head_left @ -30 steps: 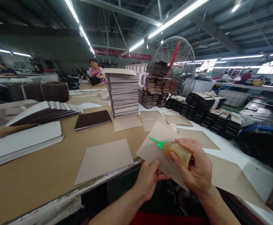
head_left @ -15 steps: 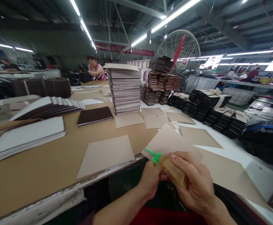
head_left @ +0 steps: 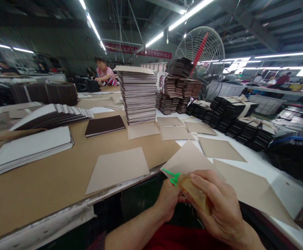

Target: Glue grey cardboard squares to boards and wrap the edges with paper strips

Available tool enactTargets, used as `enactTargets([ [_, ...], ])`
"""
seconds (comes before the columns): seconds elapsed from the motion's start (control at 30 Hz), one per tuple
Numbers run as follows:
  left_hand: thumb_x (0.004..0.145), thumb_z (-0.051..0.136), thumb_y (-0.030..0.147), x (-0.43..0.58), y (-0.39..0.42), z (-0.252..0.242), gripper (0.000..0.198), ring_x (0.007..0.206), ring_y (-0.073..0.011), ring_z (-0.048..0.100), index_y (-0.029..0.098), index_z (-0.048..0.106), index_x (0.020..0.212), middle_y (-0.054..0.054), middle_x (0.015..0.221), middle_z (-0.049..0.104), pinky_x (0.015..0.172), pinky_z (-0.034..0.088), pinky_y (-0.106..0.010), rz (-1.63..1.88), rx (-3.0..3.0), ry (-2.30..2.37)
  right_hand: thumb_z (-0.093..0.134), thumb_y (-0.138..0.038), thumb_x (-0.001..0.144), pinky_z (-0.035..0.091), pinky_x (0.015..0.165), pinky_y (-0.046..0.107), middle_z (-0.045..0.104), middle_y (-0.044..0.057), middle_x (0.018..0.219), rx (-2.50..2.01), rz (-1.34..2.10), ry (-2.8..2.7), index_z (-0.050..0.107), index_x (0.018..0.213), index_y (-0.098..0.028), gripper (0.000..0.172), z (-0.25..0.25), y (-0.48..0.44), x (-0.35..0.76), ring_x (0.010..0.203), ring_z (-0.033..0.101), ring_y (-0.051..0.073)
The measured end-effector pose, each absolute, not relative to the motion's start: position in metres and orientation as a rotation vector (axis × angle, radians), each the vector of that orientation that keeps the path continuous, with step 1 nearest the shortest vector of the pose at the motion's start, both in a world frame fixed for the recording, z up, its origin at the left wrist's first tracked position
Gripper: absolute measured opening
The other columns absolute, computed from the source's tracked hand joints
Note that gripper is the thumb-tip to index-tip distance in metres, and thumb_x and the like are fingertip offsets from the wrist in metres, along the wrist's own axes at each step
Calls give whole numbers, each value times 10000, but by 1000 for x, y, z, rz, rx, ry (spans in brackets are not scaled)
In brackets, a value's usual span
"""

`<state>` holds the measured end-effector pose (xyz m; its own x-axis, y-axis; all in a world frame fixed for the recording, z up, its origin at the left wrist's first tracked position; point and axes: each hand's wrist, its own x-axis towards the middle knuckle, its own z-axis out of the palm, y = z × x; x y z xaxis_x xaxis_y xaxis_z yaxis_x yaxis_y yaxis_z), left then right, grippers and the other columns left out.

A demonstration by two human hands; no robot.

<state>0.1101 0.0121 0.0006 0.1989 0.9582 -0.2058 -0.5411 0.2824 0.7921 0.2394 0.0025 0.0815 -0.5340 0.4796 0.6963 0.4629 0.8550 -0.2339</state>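
Note:
My right hand (head_left: 217, 205) is closed around a small amber glue bottle (head_left: 194, 195) with a green nozzle (head_left: 170, 174) that points left and up. My left hand (head_left: 169, 199) is closed on the near corner of a tan cardboard sheet (head_left: 190, 159), held just below the nozzle. Both hands hover in front of the table's near edge. The nozzle tip lies against the sheet's lower left corner.
More tan sheets (head_left: 119, 168) lie on the brown table (head_left: 50, 180). A tall pile of boards (head_left: 138, 95) stands behind them, with white boards (head_left: 29, 147) at left and dark stacks (head_left: 229, 113) at right. A big fan (head_left: 199, 52) and a seated person (head_left: 104, 74) are at the back.
Both hands dropped lower and nearer to me with bottle and sheet. The nozzle went from the sheet's middle to its lower left corner. In the last half second they barely moved.

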Motion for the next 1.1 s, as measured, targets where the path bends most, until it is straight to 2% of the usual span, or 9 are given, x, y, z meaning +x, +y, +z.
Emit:
enactTargets([
  [0.2,830,582,364,110,12,-6,350,661,-150,620,105,633,1059,-91,855,680,588,552,-273,1151,705,736,592,-99,777,483,702,319,551,125,1084,-763,-58,-2189,488,1217,-156,455,83,5,252,924,562,212],
  [0.37,830,592,363,109,8,-10,439,763,-192,639,108,563,1186,-124,1014,669,611,581,-314,1145,695,785,689,-176,754,477,698,313,585,97,1018,-957,-262,-1901,534,1132,-168,408,89,12,266,868,580,205],
  [0.53,841,579,388,109,6,-14,432,764,-197,641,88,581,1152,-133,1002,670,604,582,-300,1138,717,769,641,-134,780,480,702,311,569,106,1052,-858,-91,-2068,505,1186,-164,429,87,4,265,906,573,202],
  [0.67,829,599,389,110,5,-16,448,739,-200,643,88,577,1161,-121,946,676,608,586,-317,1130,711,783,666,-125,762,469,691,307,570,108,1057,-918,-197,-1973,516,1174,-161,440,84,1,265,907,567,201],
  [0.83,845,584,392,111,4,-17,390,745,-187,642,97,618,1098,-120,974,677,611,581,-297,1117,720,747,585,-73,785,476,698,314,552,116,1075,-780,7,-2169,477,1228,-151,463,79,-3,261,923,562,198],
  [0.9,845,585,391,111,3,-18,391,757,-193,644,89,621,1091,-127,984,678,613,585,-301,1122,721,749,605,-81,776,476,694,315,555,115,1071,-800,-25,-2110,482,1219,-150,465,79,-2,262,917,565,200],
  [1.1,837,603,378,108,0,-23,541,830,-236,653,112,483,1293,-138,1067,662,621,598,-332,1124,706,765,704,-167,739,481,689,329,592,96,1031,-984,-302,-1853,529,1138,-172,436,89,8,279,890,586,216],
])
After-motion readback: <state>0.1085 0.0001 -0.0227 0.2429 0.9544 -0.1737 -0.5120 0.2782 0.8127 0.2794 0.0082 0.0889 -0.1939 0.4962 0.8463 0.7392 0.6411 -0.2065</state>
